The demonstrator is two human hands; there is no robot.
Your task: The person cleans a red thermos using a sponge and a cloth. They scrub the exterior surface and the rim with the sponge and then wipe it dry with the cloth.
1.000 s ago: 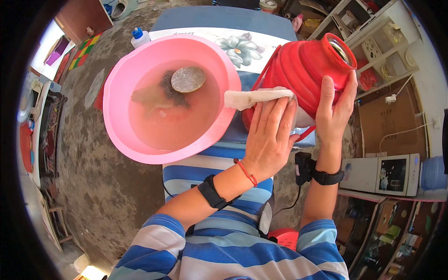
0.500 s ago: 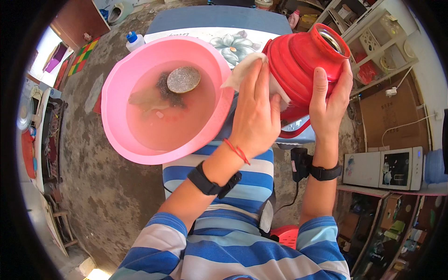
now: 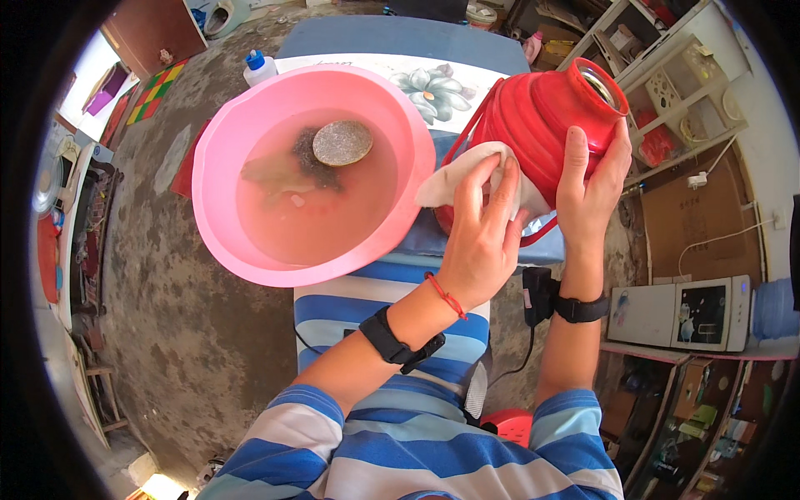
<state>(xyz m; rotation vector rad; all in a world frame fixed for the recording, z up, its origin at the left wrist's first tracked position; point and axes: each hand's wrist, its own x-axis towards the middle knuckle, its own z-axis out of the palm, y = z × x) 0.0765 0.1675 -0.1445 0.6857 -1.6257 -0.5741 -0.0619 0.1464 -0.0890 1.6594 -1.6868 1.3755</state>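
Observation:
A red thermos flask (image 3: 533, 108) with a ridged body and an open, shiny-lined neck lies tilted over the table, its mouth up and to the right. My right hand (image 3: 590, 196) grips it at the shoulder below the neck, thumb on the near side. My left hand (image 3: 482, 250) has bent fingers closed on a white cloth (image 3: 457, 178), which is pressed against the lower side of the flask. Part of the flask's base is hidden by the cloth and hand. A thin red handle loop shows below the body.
A pink basin (image 3: 212, 179) of cloudy water stands left of the flask, holding a round scrubber (image 3: 342, 143), a dark scouring mesh and a submerged cloth. Behind it is a blue-capped bottle (image 3: 259, 70). The blue table (image 3: 400, 37) bears a flower-printed sheet. Shelves (image 3: 683, 100) stand at right.
My left hand has slid down the flask with the cloth, its fingers now more bent. My right hand keeps its hold. The view has shifted slightly.

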